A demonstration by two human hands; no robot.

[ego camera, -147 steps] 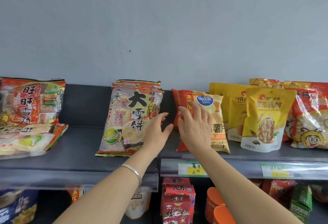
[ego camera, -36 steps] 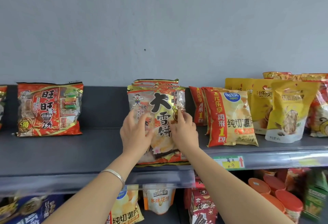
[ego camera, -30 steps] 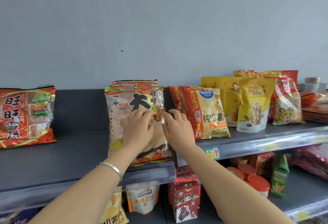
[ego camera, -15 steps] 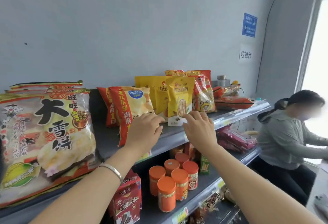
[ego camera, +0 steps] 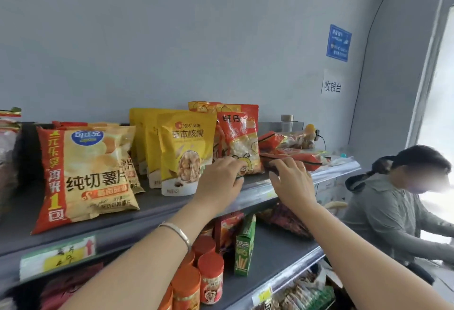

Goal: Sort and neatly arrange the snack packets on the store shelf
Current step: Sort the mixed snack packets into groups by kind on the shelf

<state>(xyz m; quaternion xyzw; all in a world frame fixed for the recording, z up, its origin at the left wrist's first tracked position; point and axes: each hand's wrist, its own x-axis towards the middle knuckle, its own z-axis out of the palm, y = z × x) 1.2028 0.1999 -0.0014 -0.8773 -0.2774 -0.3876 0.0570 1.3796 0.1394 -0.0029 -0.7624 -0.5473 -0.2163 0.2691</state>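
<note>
On the grey top shelf [ego camera: 152, 201] stand, left to right, a red and yellow potato chip packet [ego camera: 93, 169], yellow walnut pouches [ego camera: 186, 142] and a red packet with a bee picture [ego camera: 240, 135]. Further right, red packets [ego camera: 294, 156] lie flat in a pile. My left hand [ego camera: 218, 182] reaches to the foot of the bee packet, its fingertips touching the lower front beside the walnut pouch. My right hand [ego camera: 292, 182] hovers over the shelf edge, its fingers reaching the near end of the flat red packets. Neither hand plainly grips anything.
A seated person [ego camera: 393, 201] is close at the right, beyond the shelf end. The lower shelf holds orange-lidded jars [ego camera: 208, 275], a green box [ego camera: 244, 245] and dark packets. A large rice-cracker packet [ego camera: 7, 152] shows at the far left. A wall is behind the shelf.
My view and both hands have moved right along the shelf, from the rice-cracker packet past the chip packet to the bee packet and the flat red packets.
</note>
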